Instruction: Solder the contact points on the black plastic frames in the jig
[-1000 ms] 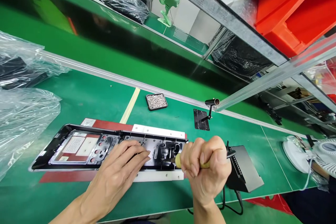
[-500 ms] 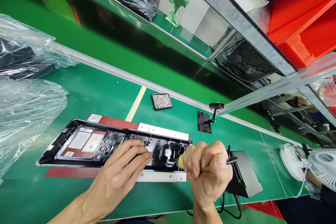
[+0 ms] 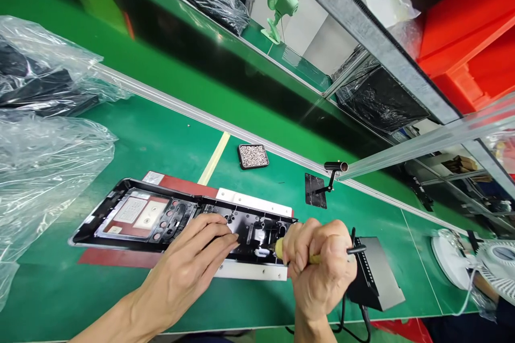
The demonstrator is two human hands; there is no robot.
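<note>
A long black plastic panel (image 3: 137,184) with a window at its left end lies face down, its ribbed inside showing. It rests on a dark red fixture board (image 3: 116,258) with white strips (image 3: 257,203) along two sides. My left hand (image 3: 191,265) lies over the panel's middle, fingers stretched out and fingertips on its inside. My right hand (image 3: 322,262) is wrapped round a yellow-handled tool (image 3: 278,248), apparently a soldering iron, with a black cord end behind the fist. The tool points into the panel's right part, near a small white piece (image 3: 262,252); contact at its tip cannot be made out.
A black tray of small metal parts (image 3: 253,156) stands behind the panel. Farther right are a small stand with a black tube (image 3: 335,166), a black vented box (image 3: 378,273) with cables and a white fan (image 3: 454,262). Plastic-wrapped parts (image 3: 44,80) lie left.
The view has shifted slightly, so most things appear a little farther right. The tool has drawn back slightly towards the right, and the small white piece shows more clearly. Both hands keep nearly the same pose.
</note>
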